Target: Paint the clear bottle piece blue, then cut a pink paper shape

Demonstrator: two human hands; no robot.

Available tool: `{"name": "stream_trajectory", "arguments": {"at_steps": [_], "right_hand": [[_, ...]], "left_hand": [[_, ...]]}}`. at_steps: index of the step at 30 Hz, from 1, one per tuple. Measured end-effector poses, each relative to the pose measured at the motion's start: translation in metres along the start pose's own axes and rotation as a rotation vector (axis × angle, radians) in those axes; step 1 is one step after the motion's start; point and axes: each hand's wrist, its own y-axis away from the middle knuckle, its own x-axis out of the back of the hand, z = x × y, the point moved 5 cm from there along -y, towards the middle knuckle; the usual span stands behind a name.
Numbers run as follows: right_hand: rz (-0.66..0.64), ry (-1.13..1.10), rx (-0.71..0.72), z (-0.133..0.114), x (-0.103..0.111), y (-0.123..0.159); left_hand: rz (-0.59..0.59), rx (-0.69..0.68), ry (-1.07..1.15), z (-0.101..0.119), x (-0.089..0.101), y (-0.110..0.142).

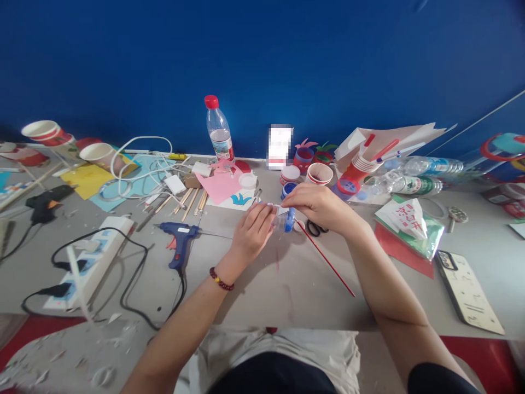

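My left hand point(256, 223) is closed around a clear plastic piece with a blue rim point(289, 220), which looks like a cut bottle part lying on its side. At the top of that rim, the fingertips of my right hand point(311, 201) are pressed together. Something small and whitish shows by them, too small to name. Just behind the hands stands an open pot of blue paint point(288, 189). A thin red stick point(328, 264), maybe a brush, lies slantwise below my right hand, near black-handled scissors point(315, 227).
A blue glue gun point(179, 241) and a power strip point(92, 262) with cables lie left. Behind are a red-capped bottle point(219, 134), pink paper point(217, 183) and a paper cup point(320, 173). On the right are plastic bottles point(414, 184), a packet point(410, 221) and a phone point(470, 293).
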Motion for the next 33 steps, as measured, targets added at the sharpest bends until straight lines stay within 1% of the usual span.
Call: {"name": "stream_trajectory", "arguments": {"at_steps": [3,10,14,16,20,26,30,33], "right_hand": [[0.003,0.008,-0.007,-0.002,0.001,-0.001],[-0.027,0.017,0.033,-0.007,0.001,0.003],[-0.001,0.086,0.022,-0.005,0.002,0.005],[0.009,0.107,0.034,-0.007,0.003,0.006],[-0.033,0.083,0.074,-0.013,0.002,0.006],[0.012,0.131,0.079,-0.012,0.005,0.006],[-0.026,0.074,0.091,-0.013,0.004,0.006],[-0.013,0.09,0.072,-0.012,0.005,0.007]], "left_hand": [[0.016,-0.01,-0.025,0.002,0.001,-0.001],[-0.006,0.012,-0.028,0.002,0.0,-0.001],[-0.012,0.012,-0.004,0.001,0.0,-0.002],[0.005,0.01,-0.025,0.001,0.002,-0.003],[0.045,-0.011,-0.073,0.003,0.005,-0.007],[0.021,0.012,-0.006,0.002,0.003,-0.005],[0.026,0.022,0.007,0.001,0.002,-0.003],[0.021,0.008,0.005,0.002,0.002,-0.003]]}}
